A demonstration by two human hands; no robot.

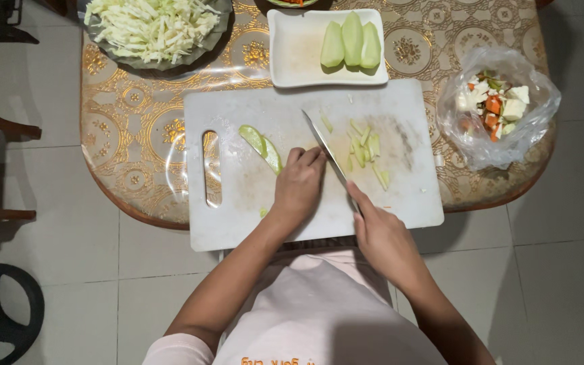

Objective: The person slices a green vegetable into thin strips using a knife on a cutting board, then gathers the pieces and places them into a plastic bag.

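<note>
- Both hands work over the white cutting board (251,196): the left hand (299,184) is curled, fingertips tucked down on a piece mostly hidden beneath them, just beside the blade.
- Right hand (381,236) is wrapped around the handle of the knife (326,150), forefinger laid along its spine.
- Knife's long axis runs from the handle at about 5 o'clock to the tip at about 11 o'clock, so the tip points away from the person and slightly left; the blade lies between the two hands.
- Pale green strips (366,152) lie loosely heaped at 3 o'clock of the blade, most with their long axes pointing towards 12 o'clock.
- Two curved green slices (261,145) rest at 10 o'clock of the left hand, tilted from 11 to 5 o'clock.
- White rectangular dish (292,57) at 12 o'clock of the board holds three peeled green wedges (351,42) standing side by side.
- Dark plate of shredded cabbage (151,27) sits at 11 o'clock.
- Clear plastic bag of scraps (498,108) lies at 2 o'clock, just off the board's edge.
- Everything rests on a table with a gold patterned cloth (130,135).
</note>
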